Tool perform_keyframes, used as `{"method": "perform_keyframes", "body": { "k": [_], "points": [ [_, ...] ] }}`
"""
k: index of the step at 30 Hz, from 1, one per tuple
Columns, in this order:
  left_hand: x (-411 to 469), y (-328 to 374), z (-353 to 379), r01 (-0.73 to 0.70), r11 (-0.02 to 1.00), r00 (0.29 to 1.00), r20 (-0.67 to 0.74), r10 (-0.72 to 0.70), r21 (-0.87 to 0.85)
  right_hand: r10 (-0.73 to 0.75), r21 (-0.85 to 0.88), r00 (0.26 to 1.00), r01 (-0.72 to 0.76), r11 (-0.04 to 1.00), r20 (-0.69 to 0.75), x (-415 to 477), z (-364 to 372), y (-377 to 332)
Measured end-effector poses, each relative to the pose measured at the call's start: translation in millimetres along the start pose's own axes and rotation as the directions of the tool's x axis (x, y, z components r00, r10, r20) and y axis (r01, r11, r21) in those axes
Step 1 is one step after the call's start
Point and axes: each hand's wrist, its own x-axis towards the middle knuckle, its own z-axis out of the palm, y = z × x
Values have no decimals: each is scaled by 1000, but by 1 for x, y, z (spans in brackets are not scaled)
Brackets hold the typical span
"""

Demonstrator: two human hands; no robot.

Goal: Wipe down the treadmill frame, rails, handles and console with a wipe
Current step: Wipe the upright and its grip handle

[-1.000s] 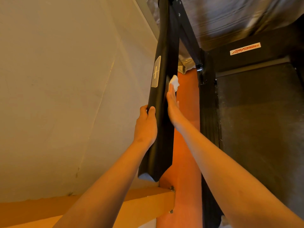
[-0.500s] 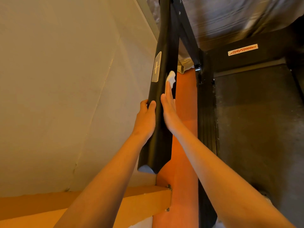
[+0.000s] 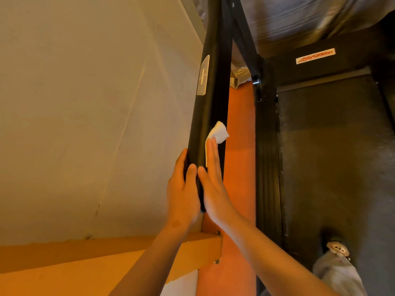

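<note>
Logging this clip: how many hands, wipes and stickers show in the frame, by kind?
Hands: 2 (left hand grips the rail; right hand presses flat)
Wipes: 1 (wipe under the right hand's fingers)
Stickers: 2 (grey sticker on the rail; white sticker farther right)
Total: 5

Left hand (image 3: 181, 195) and right hand (image 3: 213, 184) — bare, forearms (image 3: 277, 255) uncovered to the frame edge. Well below and right of the fingers (image 3: 212, 150): grey fabric trouser leg (image 3: 339, 274) ending in pale patterned footwear (image 3: 337, 248).
</note>
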Motion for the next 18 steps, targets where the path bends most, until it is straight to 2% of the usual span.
{"method": "perform_keyframes", "body": {
  "k": [3, 6, 9, 15, 18],
  "points": [
    [0, 0, 2, -11, 999, 999, -42, 9, -40, -13, -42, 1000, 12, 999, -8, 15, -5, -5],
    [-4, -1, 2, -45, 998, 994, -106, 39, -48, -14, 5, 1000, 14, 1000, 10, -19, 3, 0],
    [-5, -1, 5, -41, 999, 989, -145, 38, -23, 54, 37, 996, -56, 998, 65, -59, 8, 3],
    [-6, 0, 6, -70, 997, 986, -150, 67, -14, 134, -30, 990, -133, 991, 35, -21, -2, 4],
    [-6, -1, 7, -62, 998, 984, -167, 59, -16, 166, 55, 981, -173, 983, 104, -48, 2, 11]
  ]
}}
